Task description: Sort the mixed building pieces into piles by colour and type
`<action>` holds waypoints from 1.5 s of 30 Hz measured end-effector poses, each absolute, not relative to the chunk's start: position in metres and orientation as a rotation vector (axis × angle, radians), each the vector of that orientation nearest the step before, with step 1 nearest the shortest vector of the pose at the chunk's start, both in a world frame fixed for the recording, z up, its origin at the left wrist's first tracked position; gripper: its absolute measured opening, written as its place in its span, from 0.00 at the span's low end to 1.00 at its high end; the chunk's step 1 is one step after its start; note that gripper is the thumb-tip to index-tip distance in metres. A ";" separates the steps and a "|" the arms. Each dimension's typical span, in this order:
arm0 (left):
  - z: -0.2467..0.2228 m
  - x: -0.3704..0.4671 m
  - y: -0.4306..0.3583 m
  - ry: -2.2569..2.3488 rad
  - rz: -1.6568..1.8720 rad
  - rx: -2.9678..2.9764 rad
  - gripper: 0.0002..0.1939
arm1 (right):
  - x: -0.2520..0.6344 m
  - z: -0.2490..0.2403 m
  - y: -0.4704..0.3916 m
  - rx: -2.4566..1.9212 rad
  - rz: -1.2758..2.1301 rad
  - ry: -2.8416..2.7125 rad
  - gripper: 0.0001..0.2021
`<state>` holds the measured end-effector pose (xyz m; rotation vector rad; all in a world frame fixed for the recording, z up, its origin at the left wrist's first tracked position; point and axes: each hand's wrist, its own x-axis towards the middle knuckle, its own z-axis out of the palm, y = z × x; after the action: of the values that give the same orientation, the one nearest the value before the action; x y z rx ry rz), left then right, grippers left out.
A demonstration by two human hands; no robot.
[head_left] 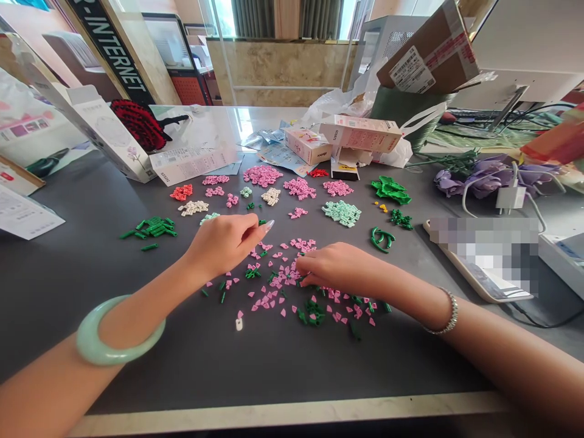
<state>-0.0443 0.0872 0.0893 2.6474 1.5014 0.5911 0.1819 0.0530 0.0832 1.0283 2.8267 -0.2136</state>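
Observation:
My left hand (225,240) is above the middle of the dark table, its fingers curled together. A small green bit shows at its fingertips, but whether it is held I cannot tell. My right hand (335,266) reaches down into a loose scatter of small pink pieces (285,277), fingers bent and close together; what they hold, if anything, is hidden. Dark green pieces (314,313) are mixed among the pink ones. A small white piece (239,324) lies at the near side of the scatter.
Sorted piles surround the hands: green tubes (157,227), mint pieces (341,213), pink pieces (262,175), red pieces (181,192) and green leaves (391,189). Behind them are small boxes (360,132). To the right lie a phone (483,258), a white charger (510,198) and purple flowers (486,174).

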 end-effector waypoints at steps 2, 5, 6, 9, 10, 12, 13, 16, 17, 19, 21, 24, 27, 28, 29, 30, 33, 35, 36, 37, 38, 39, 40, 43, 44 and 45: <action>0.089 -0.044 0.087 1.515 0.575 2.642 0.20 | 0.184 0.085 0.054 1.069 -0.300 2.829 0.05; 0.090 -0.043 0.087 1.544 0.553 2.617 0.20 | 0.187 0.090 0.055 1.133 -0.768 2.867 0.06; 0.090 -0.042 0.086 1.556 0.545 2.606 0.20 | 0.188 0.092 0.055 1.138 -0.995 2.885 0.06; 0.091 -0.041 0.085 1.592 0.522 2.579 0.19 | 0.187 0.096 0.049 1.058 -1.841 2.804 0.09; 0.091 -0.041 0.085 1.601 0.514 2.575 0.19 | 0.186 0.097 0.046 1.001 -2.161 2.679 0.11; 0.091 -0.041 0.085 1.607 0.504 2.572 0.19 | 0.182 0.099 0.041 0.920 -2.707 2.293 0.12; 0.091 -0.041 0.085 1.607 0.499 2.572 0.20 | 0.181 0.100 0.039 0.921 -2.895 2.103 0.12; 0.091 -0.042 0.086 1.602 0.486 2.564 0.20 | 0.179 0.101 0.038 1.022 -3.181 1.797 0.11; 0.091 -0.043 0.087 1.601 0.482 2.559 0.20 | 0.180 0.101 0.039 1.042 -3.234 1.755 0.11; 0.091 -0.043 0.088 1.589 0.476 2.552 0.21 | 0.181 0.099 0.044 1.048 -3.305 1.694 0.11; 0.091 -0.044 0.088 1.561 0.466 2.555 0.21 | 0.184 0.097 0.048 1.044 -3.353 1.624 0.11; 0.090 -0.044 0.089 1.535 0.439 2.568 0.22 | 0.187 0.095 0.052 1.040 -3.397 1.500 0.09; 0.089 -0.044 0.089 1.516 0.419 2.582 0.22 | 0.188 0.096 0.053 1.049 -3.416 1.425 0.07; 0.089 -0.044 0.089 1.507 0.418 2.586 0.22 | 0.188 0.096 0.054 1.050 -3.416 1.422 0.08; 0.089 -0.044 0.089 1.498 0.419 2.590 0.22 | 0.189 0.096 0.053 1.051 -3.411 1.436 0.09; 0.089 -0.044 0.089 1.492 0.421 2.592 0.22 | 0.188 0.096 0.053 1.050 -3.398 1.471 0.11; 0.089 -0.044 0.089 1.490 0.420 2.592 0.22 | 0.188 0.093 0.053 1.025 -3.313 1.661 0.13; 0.089 -0.045 0.089 1.495 0.410 2.592 0.22 | 0.188 0.092 0.053 0.992 -3.214 1.807 0.12; 0.089 -0.045 0.089 1.498 0.404 2.593 0.22 | 0.188 0.092 0.053 0.980 -3.137 1.895 0.09; 0.089 -0.045 0.089 1.500 0.402 2.596 0.22 | 0.189 0.093 0.053 0.984 -3.024 2.015 0.06; 0.089 -0.044 0.089 1.500 0.403 2.601 0.21 | 0.190 0.095 0.053 1.010 -2.846 2.181 0.04; 0.089 -0.044 0.089 1.498 0.408 2.606 0.21 | 0.191 0.097 0.054 1.050 -2.593 2.382 0.05; 0.088 -0.044 0.089 1.494 0.417 2.611 0.21 | 0.192 0.100 0.054 1.094 -2.272 2.587 0.06; 0.088 -0.044 0.089 1.479 0.441 2.622 0.20 | 0.198 0.107 0.056 1.127 -1.247 2.875 0.08; 0.087 -0.044 0.089 1.474 0.445 2.624 0.20 | 0.200 0.108 0.057 1.110 -1.019 2.849 0.08; 0.087 -0.044 0.089 1.470 0.449 2.627 0.20 | 0.202 0.109 0.058 1.099 -0.865 2.797 0.08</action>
<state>-0.0441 0.0893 0.0870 2.6269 1.4700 0.4490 0.2022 0.0575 0.1094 1.0986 2.7966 -0.8645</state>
